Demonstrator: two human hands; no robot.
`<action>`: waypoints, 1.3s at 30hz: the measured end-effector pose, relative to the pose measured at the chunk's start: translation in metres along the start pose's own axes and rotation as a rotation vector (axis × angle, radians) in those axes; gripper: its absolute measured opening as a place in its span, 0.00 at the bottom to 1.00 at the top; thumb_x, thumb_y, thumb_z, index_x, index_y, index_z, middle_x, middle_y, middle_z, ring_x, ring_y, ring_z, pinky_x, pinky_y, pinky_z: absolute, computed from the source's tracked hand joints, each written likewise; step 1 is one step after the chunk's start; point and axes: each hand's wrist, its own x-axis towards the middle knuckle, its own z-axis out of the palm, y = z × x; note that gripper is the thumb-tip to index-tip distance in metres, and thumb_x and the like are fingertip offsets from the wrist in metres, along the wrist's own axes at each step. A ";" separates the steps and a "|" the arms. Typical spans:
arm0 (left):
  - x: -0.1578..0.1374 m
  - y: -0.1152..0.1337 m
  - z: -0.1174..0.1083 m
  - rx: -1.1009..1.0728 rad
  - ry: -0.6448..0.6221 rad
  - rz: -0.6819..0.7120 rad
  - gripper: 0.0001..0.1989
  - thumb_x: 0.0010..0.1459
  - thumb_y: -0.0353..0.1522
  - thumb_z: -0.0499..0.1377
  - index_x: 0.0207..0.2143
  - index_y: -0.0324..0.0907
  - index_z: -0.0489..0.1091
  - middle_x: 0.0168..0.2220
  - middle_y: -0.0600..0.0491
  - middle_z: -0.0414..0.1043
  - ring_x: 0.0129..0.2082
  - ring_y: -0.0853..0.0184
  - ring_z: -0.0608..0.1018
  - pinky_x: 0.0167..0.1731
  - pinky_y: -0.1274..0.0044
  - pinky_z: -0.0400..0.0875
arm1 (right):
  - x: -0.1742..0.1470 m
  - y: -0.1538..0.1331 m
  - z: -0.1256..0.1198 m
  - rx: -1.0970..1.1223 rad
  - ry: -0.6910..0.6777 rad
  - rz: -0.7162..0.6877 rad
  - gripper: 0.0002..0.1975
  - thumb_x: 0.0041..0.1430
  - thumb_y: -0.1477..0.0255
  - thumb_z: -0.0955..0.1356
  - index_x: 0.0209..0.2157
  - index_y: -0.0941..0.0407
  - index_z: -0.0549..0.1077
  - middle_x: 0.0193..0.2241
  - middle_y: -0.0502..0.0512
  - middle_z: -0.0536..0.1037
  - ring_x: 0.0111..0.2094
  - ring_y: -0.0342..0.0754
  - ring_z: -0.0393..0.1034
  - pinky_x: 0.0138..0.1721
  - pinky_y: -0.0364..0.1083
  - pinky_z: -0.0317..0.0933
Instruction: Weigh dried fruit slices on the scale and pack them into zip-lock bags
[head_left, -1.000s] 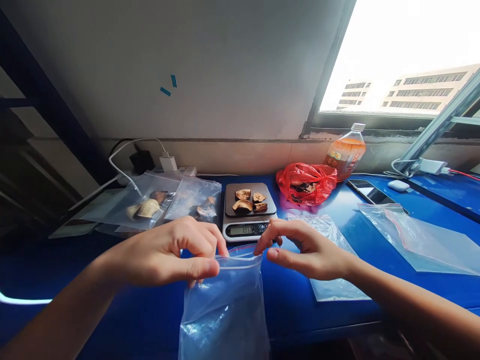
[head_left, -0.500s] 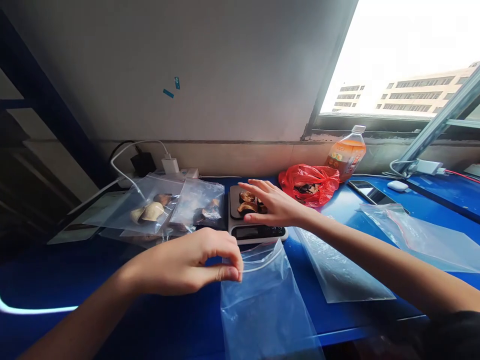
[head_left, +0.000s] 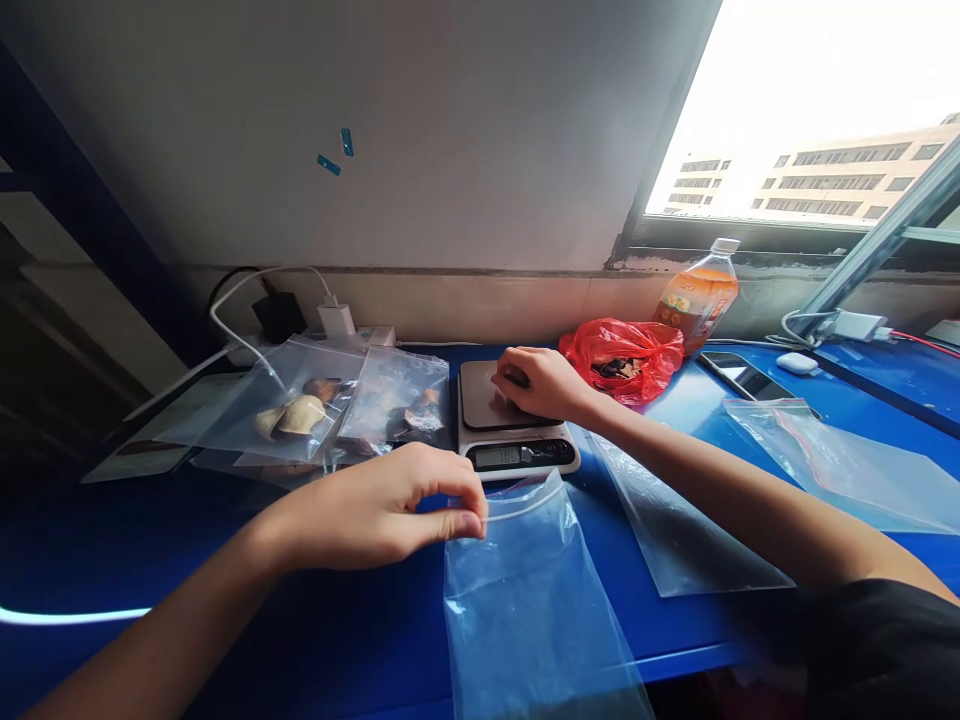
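Note:
My left hand (head_left: 397,510) pinches the top edge of a clear zip bag (head_left: 529,610) between thumb and fingers; the bag hangs flat over the table's front. Over the plate of a kitchen scale (head_left: 480,395), my right hand (head_left: 551,385) is curled closed around brown dried slices. Only a dark bit of a slice (head_left: 517,377) shows between its fingers; the rest is hidden. The visible part of the scale's plate is bare, and digits show on its display (head_left: 499,456). Several filled zip bags (head_left: 300,415) lie left of the scale, with dried pieces inside.
Behind my right hand sits an open red plastic bag (head_left: 652,345) with dark dried pieces in it. A drink bottle (head_left: 701,295) stands behind that. On the right lie a phone (head_left: 739,375), an earbud case (head_left: 797,364) and flat zip bags (head_left: 690,530). Chargers and cables run along the wall.
My right hand has gone from spread over the slices on the scale to closed around them. The scale's plate and lit display now show. My left hand still pinches the bag.

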 end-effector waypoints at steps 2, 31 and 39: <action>0.001 -0.001 -0.001 -0.008 -0.001 -0.031 0.08 0.64 0.33 0.57 0.34 0.41 0.76 0.36 0.55 0.77 0.37 0.68 0.77 0.38 0.81 0.69 | 0.002 0.001 0.000 0.006 0.039 0.007 0.09 0.60 0.66 0.66 0.33 0.57 0.74 0.28 0.54 0.76 0.26 0.44 0.64 0.30 0.43 0.52; 0.007 0.000 0.030 0.607 0.653 0.253 0.09 0.65 0.28 0.55 0.37 0.39 0.75 0.35 0.50 0.77 0.38 0.60 0.77 0.43 0.67 0.70 | -0.012 -0.097 -0.045 0.580 -0.298 0.403 0.23 0.57 0.50 0.66 0.29 0.58 0.70 0.18 0.46 0.68 0.18 0.37 0.59 0.18 0.39 0.50; 0.004 0.002 0.024 0.393 0.699 0.191 0.05 0.63 0.29 0.58 0.36 0.44 0.74 0.33 0.56 0.76 0.35 0.67 0.77 0.37 0.76 0.70 | -0.018 -0.099 -0.080 0.669 -0.459 0.427 0.28 0.55 0.44 0.66 0.29 0.57 0.70 0.22 0.49 0.71 0.21 0.39 0.61 0.20 0.39 0.52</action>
